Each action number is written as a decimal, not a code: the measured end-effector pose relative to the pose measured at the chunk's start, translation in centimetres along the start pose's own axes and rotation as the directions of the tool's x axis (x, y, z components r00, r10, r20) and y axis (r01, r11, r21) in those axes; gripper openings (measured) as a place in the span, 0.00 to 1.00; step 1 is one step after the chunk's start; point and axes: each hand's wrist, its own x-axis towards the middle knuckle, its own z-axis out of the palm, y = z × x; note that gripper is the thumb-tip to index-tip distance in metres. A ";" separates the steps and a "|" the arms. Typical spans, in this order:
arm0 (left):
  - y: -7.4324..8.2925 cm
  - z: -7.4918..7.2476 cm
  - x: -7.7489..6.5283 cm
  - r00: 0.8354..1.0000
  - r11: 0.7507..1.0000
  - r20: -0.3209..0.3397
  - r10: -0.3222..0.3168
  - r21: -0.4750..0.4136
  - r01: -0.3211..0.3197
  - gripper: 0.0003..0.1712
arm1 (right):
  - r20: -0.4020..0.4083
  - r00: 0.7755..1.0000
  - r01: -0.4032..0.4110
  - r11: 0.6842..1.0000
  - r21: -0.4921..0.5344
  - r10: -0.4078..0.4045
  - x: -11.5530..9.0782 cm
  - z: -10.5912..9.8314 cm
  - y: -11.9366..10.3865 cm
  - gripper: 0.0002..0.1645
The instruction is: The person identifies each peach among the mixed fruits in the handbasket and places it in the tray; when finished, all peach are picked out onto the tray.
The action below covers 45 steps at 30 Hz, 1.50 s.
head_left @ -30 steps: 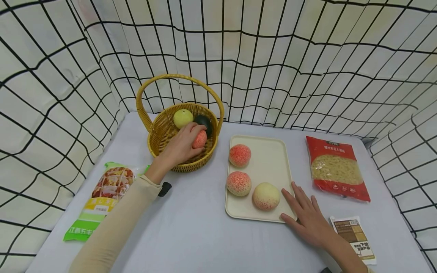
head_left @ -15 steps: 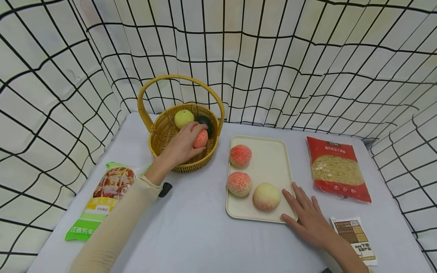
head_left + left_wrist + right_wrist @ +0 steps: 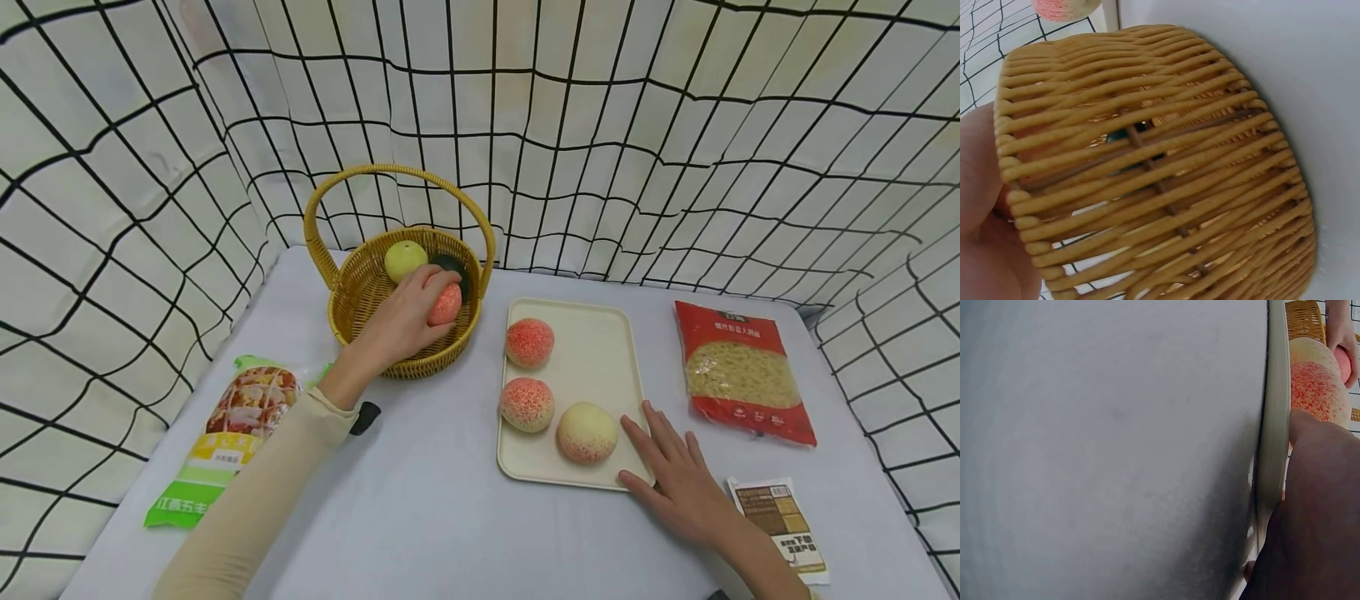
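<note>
Inside the wicker basket (image 3: 352, 308), my left hand (image 3: 401, 321) grips a pinkish-red peach (image 3: 446, 305). Beside that peach lie a yellow-green round fruit (image 3: 405, 259) and a dark green item (image 3: 452, 267), partly covered by the fingers. In the left wrist view the basket's woven wall (image 3: 1166, 162) hides most of the grasp. My right hand (image 3: 675, 475) rests with spread fingers on the near right corner of the cream tray (image 3: 592, 333). On the tray sit two reddish peaches, one far (image 3: 529, 342) and one nearer (image 3: 527, 405), plus a pale peach (image 3: 587, 432) near the fingertips.
A green-ended food packet (image 3: 225, 437) lies left, partly under the left forearm. To the right are a red pasta bag (image 3: 742, 367) and a small brown-and-white packet (image 3: 780, 521). Black netting (image 3: 555, 150) over white cloth walls the table's back and sides. The basket's tall handle (image 3: 397, 169) arches up.
The peach in my left hand shows very slightly farther right, while the whole view shifts a little. My right hand and the tray stay as they were.
</note>
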 end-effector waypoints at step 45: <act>3.4 -1.2 0.3 0.997 0.998 -0.055 0.055 -0.016 -0.056 0.35 | -0.001 1.000 0.006 1.000 0.001 -0.006 0.0 -0.1 0.0 0.48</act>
